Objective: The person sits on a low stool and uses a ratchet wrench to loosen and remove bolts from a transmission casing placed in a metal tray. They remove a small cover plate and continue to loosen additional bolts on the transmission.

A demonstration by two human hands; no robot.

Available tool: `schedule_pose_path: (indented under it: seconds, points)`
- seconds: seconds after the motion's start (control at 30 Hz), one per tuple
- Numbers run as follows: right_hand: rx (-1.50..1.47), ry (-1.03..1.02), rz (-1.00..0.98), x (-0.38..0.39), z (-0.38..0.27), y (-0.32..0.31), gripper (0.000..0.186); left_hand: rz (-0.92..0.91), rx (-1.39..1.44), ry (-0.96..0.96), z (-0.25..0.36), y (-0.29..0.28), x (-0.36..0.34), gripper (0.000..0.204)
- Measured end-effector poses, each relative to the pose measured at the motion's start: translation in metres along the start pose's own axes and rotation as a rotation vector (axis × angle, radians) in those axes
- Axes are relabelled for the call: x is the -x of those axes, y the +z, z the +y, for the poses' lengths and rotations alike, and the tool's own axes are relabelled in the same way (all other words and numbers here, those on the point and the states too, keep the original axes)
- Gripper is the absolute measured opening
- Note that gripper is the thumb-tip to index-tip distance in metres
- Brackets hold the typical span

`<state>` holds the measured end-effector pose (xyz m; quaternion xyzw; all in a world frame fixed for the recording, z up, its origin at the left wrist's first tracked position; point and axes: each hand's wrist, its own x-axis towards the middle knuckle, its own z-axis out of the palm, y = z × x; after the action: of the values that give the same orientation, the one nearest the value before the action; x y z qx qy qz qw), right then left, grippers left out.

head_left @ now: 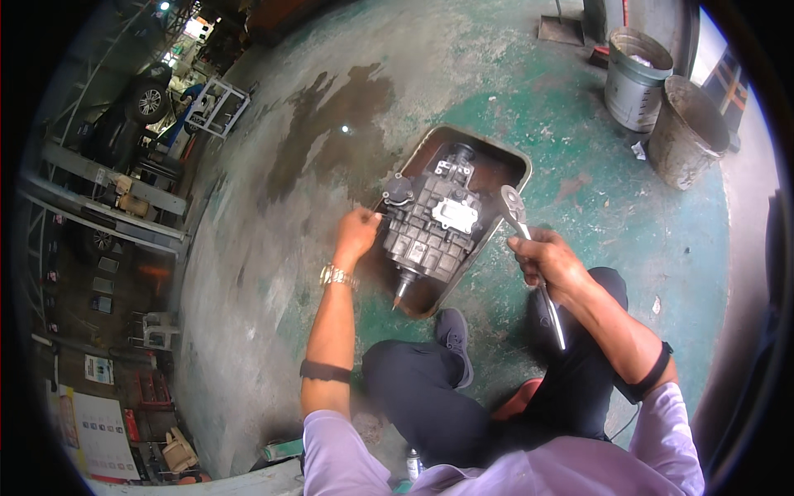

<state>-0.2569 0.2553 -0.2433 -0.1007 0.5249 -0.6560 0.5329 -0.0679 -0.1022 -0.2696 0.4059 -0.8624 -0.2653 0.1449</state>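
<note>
a stained green and grey floor (248, 215) spreads under everything, with a shallow metal tray (501, 164) lying on it in front of the person's feet. in the tray sits a grey gearbox (423, 236), its shaft (404, 288) pointing back toward the person. two grimy buckets, a pale one (633, 95) and a brown one (674, 153), stand side by side farther off to the right. a long silver ratchet wrench (518, 219) slants beside the tray, its round head near the tray's right edge; the right hand (550, 263) has its fingers wrapped around the handle. the left hand (357, 234) is at the left side of the gearbox, fingers bunched narrow; i cannot tell whether they grip or touch anything. a pale cover plate (455, 215) shows on the gearbox, and a metal band (338, 277) circles the left wrist
</note>
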Motion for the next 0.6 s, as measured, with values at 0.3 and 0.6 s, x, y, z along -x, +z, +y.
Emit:
schedule_pose_path:
  seconds: [0.3, 0.6]
  points:
    - [-0.294, 0.293, -0.011, -0.004, -0.009, -0.011, 0.016, -0.003, -0.242, -0.025, -0.026, 0.107, -0.085, 0.024]
    - [-0.338, 0.375, 0.021, -0.011, -0.011, -0.013, 0.018, 0.126, -0.282, 0.058, -0.062, 0.154, -0.128, 0.025]
